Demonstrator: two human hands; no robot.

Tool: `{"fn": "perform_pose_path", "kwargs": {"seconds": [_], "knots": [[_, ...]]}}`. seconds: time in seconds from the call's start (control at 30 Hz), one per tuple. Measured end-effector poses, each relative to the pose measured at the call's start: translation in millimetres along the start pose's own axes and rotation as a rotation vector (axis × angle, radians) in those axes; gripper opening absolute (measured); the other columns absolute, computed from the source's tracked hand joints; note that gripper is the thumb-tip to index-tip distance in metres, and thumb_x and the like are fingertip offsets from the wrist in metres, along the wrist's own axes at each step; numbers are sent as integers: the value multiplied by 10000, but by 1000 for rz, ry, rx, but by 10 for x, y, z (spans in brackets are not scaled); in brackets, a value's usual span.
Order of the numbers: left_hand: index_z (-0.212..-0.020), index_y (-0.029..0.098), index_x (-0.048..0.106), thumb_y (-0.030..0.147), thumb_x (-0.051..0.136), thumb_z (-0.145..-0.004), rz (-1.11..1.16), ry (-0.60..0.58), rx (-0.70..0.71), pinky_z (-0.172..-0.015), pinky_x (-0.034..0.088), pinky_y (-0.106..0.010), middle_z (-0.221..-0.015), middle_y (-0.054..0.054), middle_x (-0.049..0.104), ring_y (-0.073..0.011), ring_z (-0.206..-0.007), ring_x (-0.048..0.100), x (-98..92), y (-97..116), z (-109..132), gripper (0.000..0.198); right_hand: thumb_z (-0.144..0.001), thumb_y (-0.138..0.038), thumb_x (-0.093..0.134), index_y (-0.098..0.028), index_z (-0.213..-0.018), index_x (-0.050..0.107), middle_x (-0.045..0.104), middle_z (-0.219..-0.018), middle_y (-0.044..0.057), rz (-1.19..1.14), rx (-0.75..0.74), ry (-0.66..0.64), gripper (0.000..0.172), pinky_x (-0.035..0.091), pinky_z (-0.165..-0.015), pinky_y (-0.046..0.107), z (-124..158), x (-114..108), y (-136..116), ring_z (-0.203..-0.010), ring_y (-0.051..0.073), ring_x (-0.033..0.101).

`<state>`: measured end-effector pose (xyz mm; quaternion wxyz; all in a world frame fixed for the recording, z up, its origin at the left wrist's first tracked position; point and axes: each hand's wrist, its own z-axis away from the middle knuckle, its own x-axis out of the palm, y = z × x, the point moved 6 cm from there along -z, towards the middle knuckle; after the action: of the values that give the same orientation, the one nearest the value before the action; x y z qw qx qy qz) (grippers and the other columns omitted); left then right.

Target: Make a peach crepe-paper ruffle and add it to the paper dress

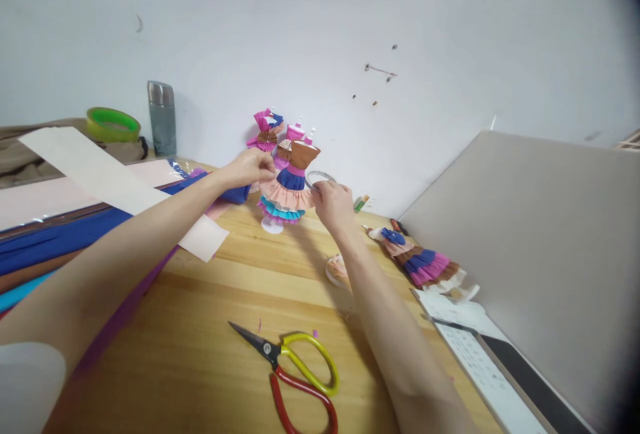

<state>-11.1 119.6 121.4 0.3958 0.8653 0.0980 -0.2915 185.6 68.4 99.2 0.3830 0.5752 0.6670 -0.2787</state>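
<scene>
A small layered paper dress (290, 179) stands upright on a miniature dress form with a round white base (273, 225). It has a brown bodice, a blue layer and ruffles in peach, turquoise and purple. My left hand (250, 167) pinches at the left side of the peach ruffle, fingers closed. On the opposite side, my right hand (334, 206) has its fingers closed at the edge of that ruffle; its fingertips are partly hidden. A clear ring (320, 176), seemingly a tape roll, shows behind the right hand.
Scissors (273, 354) with yellow and red handles lie in front. Coloured paper (65, 234) and a white strip (100, 171) cover the left, near a green tape roll (114, 125) and flask (163, 121). Another paper dress (425, 264) and a laptop (520, 241) are right.
</scene>
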Motion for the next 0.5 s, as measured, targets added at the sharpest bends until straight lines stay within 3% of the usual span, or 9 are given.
{"fn": "perform_pose_path", "kwargs": {"seconds": [0.5], "knots": [[-624,124,653,217,671,-646,190,28,-75,-540,427,-223,-530,18,569,-99,-528,515,50,-135,26,97,-976,-202,418,-170,-1098,698,740,-1086,122,-25,-5,-27,307,367,-895,319,6,55,7,-1021,236,645]]}}
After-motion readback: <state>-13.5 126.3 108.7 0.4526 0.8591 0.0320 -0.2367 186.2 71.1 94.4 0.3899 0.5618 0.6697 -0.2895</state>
